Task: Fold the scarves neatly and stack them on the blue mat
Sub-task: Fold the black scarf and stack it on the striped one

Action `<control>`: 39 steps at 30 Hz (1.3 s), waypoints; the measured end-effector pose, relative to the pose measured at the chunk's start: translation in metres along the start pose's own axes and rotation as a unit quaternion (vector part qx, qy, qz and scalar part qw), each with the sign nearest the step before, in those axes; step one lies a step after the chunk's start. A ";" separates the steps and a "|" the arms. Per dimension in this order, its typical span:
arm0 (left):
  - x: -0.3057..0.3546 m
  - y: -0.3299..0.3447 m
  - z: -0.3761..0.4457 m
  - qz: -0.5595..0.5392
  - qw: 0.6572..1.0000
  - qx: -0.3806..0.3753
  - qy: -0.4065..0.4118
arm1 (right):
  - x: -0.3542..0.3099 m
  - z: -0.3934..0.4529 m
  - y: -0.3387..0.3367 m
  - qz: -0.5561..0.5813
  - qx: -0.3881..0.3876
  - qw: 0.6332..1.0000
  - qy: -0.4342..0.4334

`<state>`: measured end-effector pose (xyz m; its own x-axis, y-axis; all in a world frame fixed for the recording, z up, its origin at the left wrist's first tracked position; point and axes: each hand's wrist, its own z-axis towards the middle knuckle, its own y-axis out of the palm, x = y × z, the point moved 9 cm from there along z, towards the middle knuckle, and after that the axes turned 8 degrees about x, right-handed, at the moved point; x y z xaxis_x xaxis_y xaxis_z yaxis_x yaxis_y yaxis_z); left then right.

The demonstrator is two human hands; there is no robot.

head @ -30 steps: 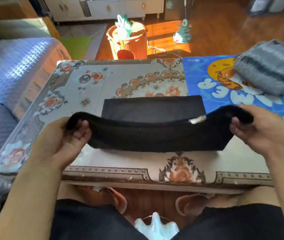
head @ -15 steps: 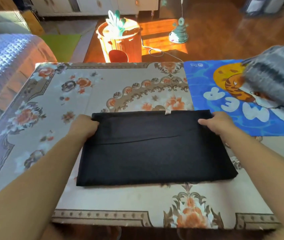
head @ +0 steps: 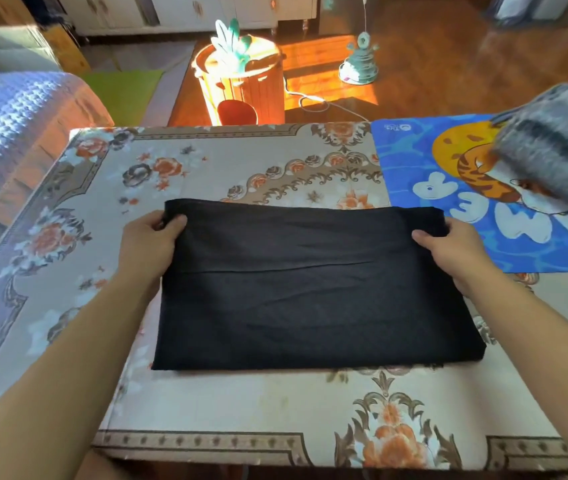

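One black scarf (head: 310, 289) lies flat on the table (head: 241, 410), folded once. The left hand (head: 147, 240) and right hand (head: 448, 244) each pinch a far corner. The next fold will go best with edges squared and creases smoothed. Farther right, one grey striped scarf (head: 552, 147) sits on the single blue mat (head: 414, 161).

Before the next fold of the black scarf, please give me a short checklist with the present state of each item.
1. Left hand holds the far left corner of the black scarf: ok.
2. Right hand holds the far right corner: ok.
3. Scarf lies flat on the table: ok, only light creases.
4. Near edge inside the table edge: ok.
5. Free space on the blue mat beside the grey scarf: ok.
6. Layers aligned underneath: cannot tell.
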<state>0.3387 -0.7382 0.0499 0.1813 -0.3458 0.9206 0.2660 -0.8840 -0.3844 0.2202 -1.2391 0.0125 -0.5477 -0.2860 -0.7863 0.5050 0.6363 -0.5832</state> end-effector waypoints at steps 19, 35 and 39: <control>-0.036 0.110 -0.099 0.532 0.811 -0.134 0.201 | -0.044 -0.011 -0.002 -0.339 0.144 0.910 -0.189; -0.048 0.083 -0.026 0.495 0.834 -0.171 0.175 | -0.004 -0.019 0.067 -0.441 -0.083 0.851 -0.274; -0.047 0.037 -0.048 0.447 0.888 -0.110 0.026 | -0.013 -0.023 0.061 -0.451 -0.066 0.847 -0.274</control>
<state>0.2946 -0.7693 -0.0042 0.1808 -0.9487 0.2595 -0.1532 -0.2878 -0.9453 0.2431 -1.1797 -0.0078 -0.2603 -0.9651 -0.0300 -0.0519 0.0450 -0.9976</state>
